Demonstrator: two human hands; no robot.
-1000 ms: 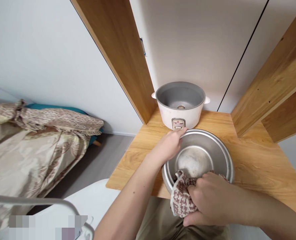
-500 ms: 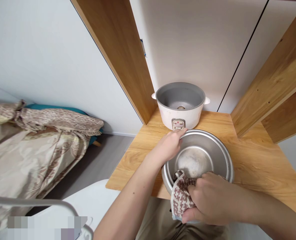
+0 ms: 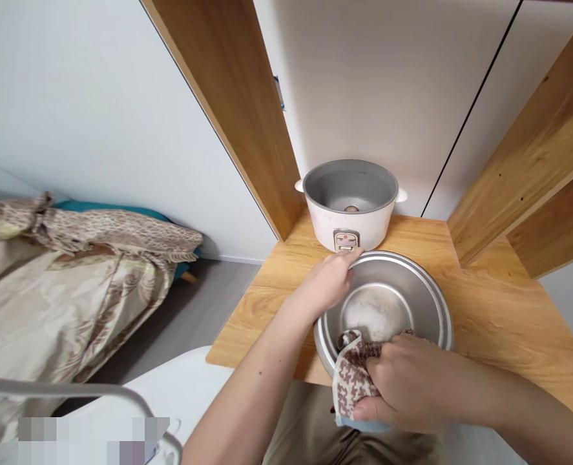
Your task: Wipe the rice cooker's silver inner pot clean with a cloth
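Pan [image 3: 426, 307] at the near edge of a wooden surface [image 3: 504, 323], seen from above, its ringed face upward and part of its rim reaching over the lap [image 3: 310, 423]. The left hand [image 3: 332, 278] lies across the far-left rim, its grip clamped there — index finger stretched along the edge, other fingers curled inward, thumb hidden. The right hand [image 3: 407, 381] has its grip closed on a bunched, patterned cloth [image 3: 354, 381], folded over the near rim, part inside the pan and part hanging outside. Note the change within the last second: a pale blue edge of the cloth now shows below the right thumb, whereas the pan and left hand keep their places. This suggests that the cloth is being worked at the near rim — the left hand serving to steady the metal. Behind stands a white cooker [image 3: 368, 225], uncovered; whether the index finger touches it cannot be told.
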